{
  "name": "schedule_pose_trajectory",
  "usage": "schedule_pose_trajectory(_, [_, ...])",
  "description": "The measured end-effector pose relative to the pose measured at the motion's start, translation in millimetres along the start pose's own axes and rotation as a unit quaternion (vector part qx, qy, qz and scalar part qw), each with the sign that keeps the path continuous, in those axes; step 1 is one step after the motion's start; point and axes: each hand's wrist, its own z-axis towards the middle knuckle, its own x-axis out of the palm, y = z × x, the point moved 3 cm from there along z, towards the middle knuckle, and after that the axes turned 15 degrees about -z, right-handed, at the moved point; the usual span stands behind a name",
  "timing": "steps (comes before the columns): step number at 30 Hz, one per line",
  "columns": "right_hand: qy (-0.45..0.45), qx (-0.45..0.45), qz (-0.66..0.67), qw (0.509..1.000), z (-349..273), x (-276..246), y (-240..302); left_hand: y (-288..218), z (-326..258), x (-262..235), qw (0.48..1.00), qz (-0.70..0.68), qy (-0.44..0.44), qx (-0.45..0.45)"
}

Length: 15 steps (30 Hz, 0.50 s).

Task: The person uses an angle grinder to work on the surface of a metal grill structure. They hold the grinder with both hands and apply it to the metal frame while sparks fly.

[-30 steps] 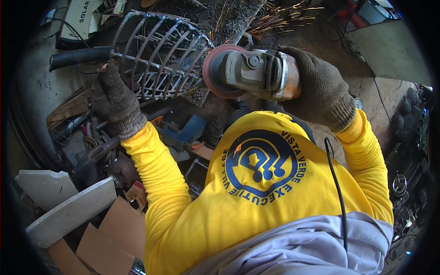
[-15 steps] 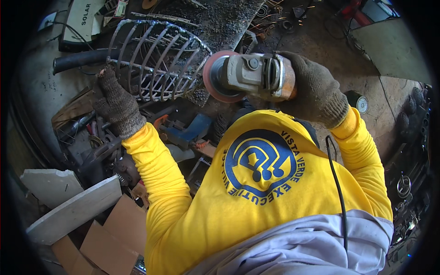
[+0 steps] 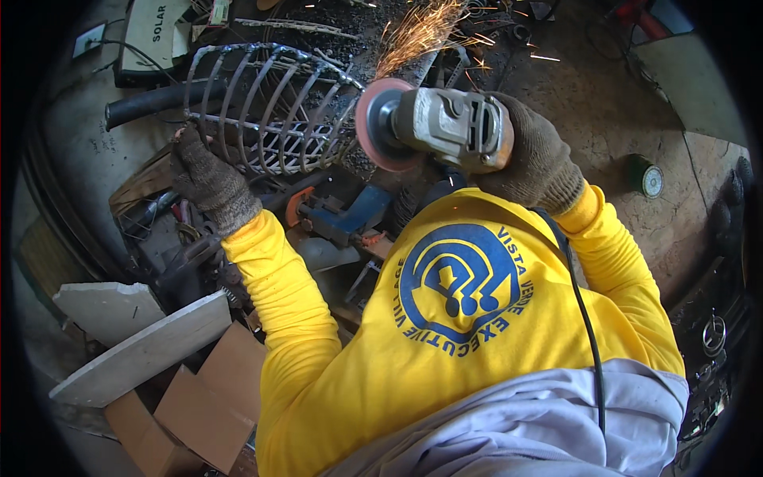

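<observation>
My right hand (image 3: 534,151), in a dark knitted glove, is wrapped round the body of an angle grinder (image 3: 457,127). Its reddish disc (image 3: 372,127) meets the right end of a curved metal-bar basket frame (image 3: 262,103), and sparks (image 3: 421,36) fly off toward the far side. The exact contact point is hidden behind the disc. At the frame's near left corner, my gloved left hand (image 3: 208,171) is closed on a bar. The frame is made of bent ribs joined to crossbars, resting on a dark, grit-covered surface.
A dark pipe (image 3: 151,105) lies left of the frame. Below it are a blue and orange tool (image 3: 346,215) and metal clutter. White boards (image 3: 143,346) and a cardboard box (image 3: 211,413) stand at near left. The power cord (image 3: 584,318) hangs over my shirt. A can (image 3: 645,176) is at right.
A dense spray of sparks has appeared beyond the disc, where only a few flew before. The view has shifted slightly; both hands keep their grips.
</observation>
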Motion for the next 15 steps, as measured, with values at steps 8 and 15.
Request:
schedule_pose_trajectory(8, [-0.024,0.009,0.029,0.999,9,12,2,13,10,-13,1.000,-0.026,0.010,-0.012])
schedule_pose_trajectory(15, [-0.019,0.013,0.006,1.000,-16,15,-4,3,-1,-1,0.998,-0.036,-0.016,-0.045])
